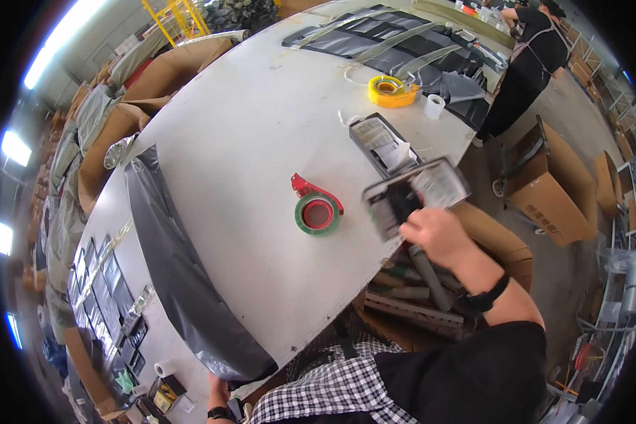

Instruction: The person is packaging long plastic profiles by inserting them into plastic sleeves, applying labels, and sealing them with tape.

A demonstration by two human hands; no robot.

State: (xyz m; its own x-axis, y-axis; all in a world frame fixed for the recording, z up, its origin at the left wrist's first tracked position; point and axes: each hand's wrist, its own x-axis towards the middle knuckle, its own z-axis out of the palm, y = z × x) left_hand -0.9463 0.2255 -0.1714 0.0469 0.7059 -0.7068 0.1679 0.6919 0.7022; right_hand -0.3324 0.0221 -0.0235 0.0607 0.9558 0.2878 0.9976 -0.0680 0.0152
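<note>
My right hand (434,237) is closed on a dark-rimmed, shallow box (442,185) with pale printed paper showing in it, held over the table's right edge. Motion blurs the box, so its details are unclear. At the near end of a long package in dark grey plastic film (180,272) is my left hand (218,387), its fingers hidden behind the film. The package lies lengthwise along the left part of the white table (254,141). Between the hands, a red-handled tape dispenser with a green roll (316,212) rests on the tabletop.
Beyond the held box stands a dark tray with papers (385,145). A yellow tape roll (391,92) and a small white roll (434,107) lie farther back, near flat black packages (389,42). A person (533,63) stands far right. Cardboard cartons (551,191) flank the table.
</note>
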